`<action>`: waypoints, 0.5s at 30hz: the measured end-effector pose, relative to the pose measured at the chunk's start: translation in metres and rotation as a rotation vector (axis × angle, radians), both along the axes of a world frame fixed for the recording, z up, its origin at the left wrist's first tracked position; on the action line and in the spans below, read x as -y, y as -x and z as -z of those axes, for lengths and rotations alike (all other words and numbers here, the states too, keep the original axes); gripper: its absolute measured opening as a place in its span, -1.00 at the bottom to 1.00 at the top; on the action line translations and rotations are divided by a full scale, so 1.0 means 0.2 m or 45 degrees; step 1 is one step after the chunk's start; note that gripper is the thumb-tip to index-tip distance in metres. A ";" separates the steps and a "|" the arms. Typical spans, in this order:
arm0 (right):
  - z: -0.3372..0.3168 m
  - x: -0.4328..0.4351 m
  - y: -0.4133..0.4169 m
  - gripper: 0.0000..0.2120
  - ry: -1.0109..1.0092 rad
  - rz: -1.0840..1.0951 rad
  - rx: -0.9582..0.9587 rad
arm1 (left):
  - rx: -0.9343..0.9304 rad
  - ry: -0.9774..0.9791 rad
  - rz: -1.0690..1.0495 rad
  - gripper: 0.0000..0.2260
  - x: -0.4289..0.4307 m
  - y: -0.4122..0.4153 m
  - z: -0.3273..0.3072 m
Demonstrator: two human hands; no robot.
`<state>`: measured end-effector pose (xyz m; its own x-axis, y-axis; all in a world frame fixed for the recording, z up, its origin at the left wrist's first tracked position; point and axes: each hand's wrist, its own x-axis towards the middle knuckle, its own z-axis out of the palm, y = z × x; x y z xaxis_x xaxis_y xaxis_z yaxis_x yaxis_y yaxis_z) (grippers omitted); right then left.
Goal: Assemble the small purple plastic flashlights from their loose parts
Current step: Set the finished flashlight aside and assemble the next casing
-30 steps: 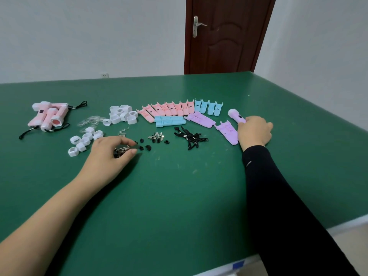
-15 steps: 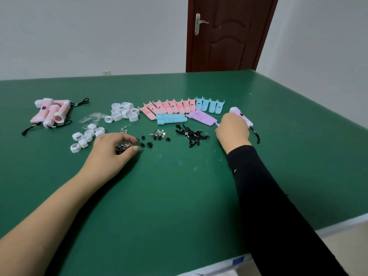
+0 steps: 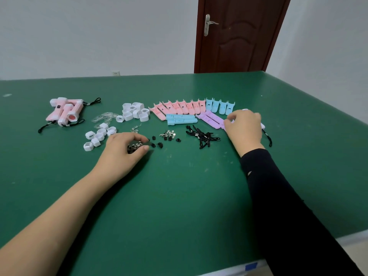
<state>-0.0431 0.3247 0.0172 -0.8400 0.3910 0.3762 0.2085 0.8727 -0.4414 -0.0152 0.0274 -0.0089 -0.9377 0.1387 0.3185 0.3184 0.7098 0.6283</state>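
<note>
Green table (image 3: pixel 179 196) nearest, then the left hand (image 3: pixel 121 150), fingers curled round a heap of small metal bits (image 3: pixel 133 147). Farther right, the right hand (image 3: pixel 246 127) curls down over the purple shells (image 3: pixel 211 118); whether it grips one I cannot tell. This looks like gathering parts, and next one shell must be lifted free. Black cords (image 3: pixel 203 136) lie between the hands; pink shells (image 3: pixel 179 107) and blue shells (image 3: pixel 220 106) crowd just behind.

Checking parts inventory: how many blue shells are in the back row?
4 blue shells, side by side at the row's right end, between the pink shells and the right hand. Other blue pieces lie apart in front.
</note>
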 end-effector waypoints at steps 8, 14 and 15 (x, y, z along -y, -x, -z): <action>-0.03 -0.05 0.00 -0.74 -0.082 0.091 0.534 | 0.015 -0.103 -0.083 -0.91 0.02 0.00 -0.01; 0.00 -0.02 0.01 -0.83 -0.069 0.150 0.489 | -0.002 -0.055 -0.084 -0.89 0.03 0.00 -0.03; 0.00 -0.01 0.01 -0.85 -0.067 0.154 0.476 | -0.015 -0.046 -0.094 -0.89 0.04 0.01 -0.03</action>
<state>-0.0450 0.3272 0.0174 -0.8720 0.4837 0.0753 0.4488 0.8515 -0.2712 -0.0163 0.0197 -0.0026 -0.9410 0.0577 0.3335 0.2739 0.7085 0.6504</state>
